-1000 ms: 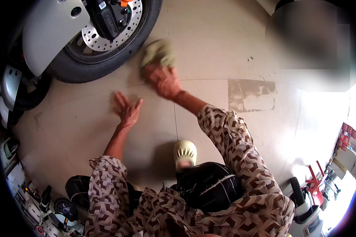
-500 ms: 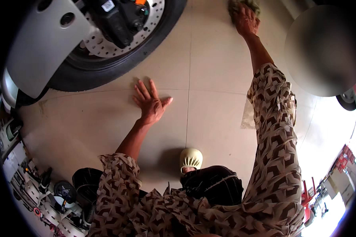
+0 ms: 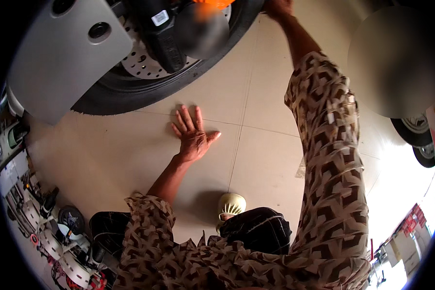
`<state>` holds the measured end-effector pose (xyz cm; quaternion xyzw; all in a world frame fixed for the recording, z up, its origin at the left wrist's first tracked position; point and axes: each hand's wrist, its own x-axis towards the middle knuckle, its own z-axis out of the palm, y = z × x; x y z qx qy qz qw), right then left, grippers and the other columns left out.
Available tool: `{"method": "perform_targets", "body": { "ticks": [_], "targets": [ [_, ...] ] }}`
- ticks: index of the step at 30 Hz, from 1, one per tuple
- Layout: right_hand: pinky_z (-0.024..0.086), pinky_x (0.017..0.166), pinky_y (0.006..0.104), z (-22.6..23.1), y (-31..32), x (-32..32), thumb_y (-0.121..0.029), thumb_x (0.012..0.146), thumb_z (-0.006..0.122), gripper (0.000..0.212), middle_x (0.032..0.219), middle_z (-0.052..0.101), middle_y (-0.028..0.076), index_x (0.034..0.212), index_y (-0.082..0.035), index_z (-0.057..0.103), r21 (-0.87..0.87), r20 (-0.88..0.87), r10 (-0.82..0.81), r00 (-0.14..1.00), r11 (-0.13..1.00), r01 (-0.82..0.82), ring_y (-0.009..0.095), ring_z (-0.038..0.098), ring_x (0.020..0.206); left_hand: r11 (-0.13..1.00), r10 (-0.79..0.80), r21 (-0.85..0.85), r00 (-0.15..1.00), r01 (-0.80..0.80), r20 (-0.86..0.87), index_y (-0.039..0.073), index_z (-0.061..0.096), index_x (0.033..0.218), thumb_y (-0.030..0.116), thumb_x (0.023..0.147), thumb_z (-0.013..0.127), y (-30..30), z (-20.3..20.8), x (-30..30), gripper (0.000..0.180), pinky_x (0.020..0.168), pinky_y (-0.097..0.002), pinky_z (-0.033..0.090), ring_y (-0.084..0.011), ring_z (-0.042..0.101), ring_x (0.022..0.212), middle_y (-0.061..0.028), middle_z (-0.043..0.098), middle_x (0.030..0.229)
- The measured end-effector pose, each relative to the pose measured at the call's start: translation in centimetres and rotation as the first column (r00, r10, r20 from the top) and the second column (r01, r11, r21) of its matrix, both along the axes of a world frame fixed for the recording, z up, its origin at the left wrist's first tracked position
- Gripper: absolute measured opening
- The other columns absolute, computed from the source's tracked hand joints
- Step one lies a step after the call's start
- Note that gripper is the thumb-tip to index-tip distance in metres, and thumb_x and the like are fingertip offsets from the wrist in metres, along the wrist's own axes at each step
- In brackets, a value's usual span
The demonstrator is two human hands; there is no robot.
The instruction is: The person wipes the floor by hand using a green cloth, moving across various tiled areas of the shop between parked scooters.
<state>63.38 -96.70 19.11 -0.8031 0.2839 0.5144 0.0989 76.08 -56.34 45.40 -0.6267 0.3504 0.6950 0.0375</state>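
My left hand (image 3: 194, 142) is pressed flat on the beige tiled floor (image 3: 268, 150), its fingers spread and nothing in it. Just beyond its fingertips curves the black tyre (image 3: 130, 100) of a wheel with a perforated metal brake disc (image 3: 142, 71). A grey body panel (image 3: 65, 63) covers the wheel's left part, and a black fork leg (image 3: 165, 50) stands before the disc. At the far edge, beside the tyre, my right hand (image 3: 279, 7) is stretched away. Its fingers are cut off by the picture's top, so whatever they hold is hidden.
A pale yellow clog (image 3: 232, 204) is on my foot below my left hand. Several parked scooters (image 3: 48, 241) line the lower left. More wheels (image 3: 414, 130) stand at the right, with boxes (image 3: 405, 246) at the lower right. A blurred round patch hides part of the upper right.
My right hand has swept left toward the tyre. The green cloth under it has gone out of view. My left hand stays planted while the view has shifted.
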Motion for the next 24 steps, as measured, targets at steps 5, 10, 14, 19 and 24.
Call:
{"method": "perform_targets", "body": {
  "ticks": [5,10,14,19,24],
  "targets": [
    [0.022,0.106,0.0533,5.9,-3.3,-2.6,-0.025,0.094,0.039,0.054,0.154,0.022,-0.002,0.145,-0.034,0.024,-0.361,0.005,-0.255,0.967,0.901,0.240,0.023,0.020,0.141,0.997,0.057,0.053,0.998,-0.059,0.028,0.005,-0.003,0.149,0.074,0.081,0.042,2.4,-0.2,0.5,0.107,0.099,-0.0736,0.007,-0.0551,-0.006,0.136,-0.0335,-0.010,0.149],
    [0.022,0.104,0.0557,10.5,-2.2,-6.0,-0.026,0.095,0.042,0.053,0.154,0.023,0.001,0.145,-0.024,0.027,-0.531,-0.091,-0.297,0.950,0.822,0.206,0.025,0.017,0.142,0.994,0.064,0.095,0.997,-0.061,-0.033,0.005,0.000,0.149,0.069,0.082,0.049,3.4,-0.6,-0.6,0.105,0.099,-0.0734,0.010,-0.0538,-0.004,0.136,-0.0326,-0.008,0.149],
    [0.025,0.100,0.0553,10.3,2.9,-6.0,-0.028,0.093,0.046,0.051,0.149,0.030,0.000,0.142,-0.026,0.032,-0.560,-0.090,-0.301,0.949,0.803,0.202,0.022,0.024,0.137,0.990,0.121,0.076,0.992,-0.123,0.020,0.009,0.007,0.150,0.067,0.082,0.050,2.9,-1.0,-1.1,0.099,0.101,-0.0729,0.008,-0.0504,-0.002,0.138,-0.0292,-0.006,0.151],
    [0.020,0.103,0.0508,16.7,17.1,-1.0,-0.017,0.083,0.050,0.059,0.144,0.040,0.001,0.141,-0.018,0.037,-0.152,0.279,-0.109,0.954,0.976,0.156,0.024,0.030,0.135,0.963,0.264,0.038,0.963,-0.266,0.051,0.011,0.011,0.149,0.062,0.078,0.060,3.4,-1.5,-2.2,0.101,0.101,-0.0724,0.009,-0.0493,0.000,0.139,-0.0275,-0.002,0.152],
    [0.023,0.100,0.0501,24.3,24.7,0.0,-0.011,0.087,0.048,0.052,0.140,0.044,0.005,0.138,-0.013,0.041,0.020,0.271,-0.052,0.961,0.999,0.049,0.026,0.035,0.132,0.943,0.332,0.026,0.943,-0.331,-0.005,0.007,0.017,0.147,0.051,0.077,0.068,1.6,-1.6,-1.6,0.097,0.106,-0.0647,0.014,-0.0414,0.008,0.141,-0.0235,0.005,0.153]
  ]
}}
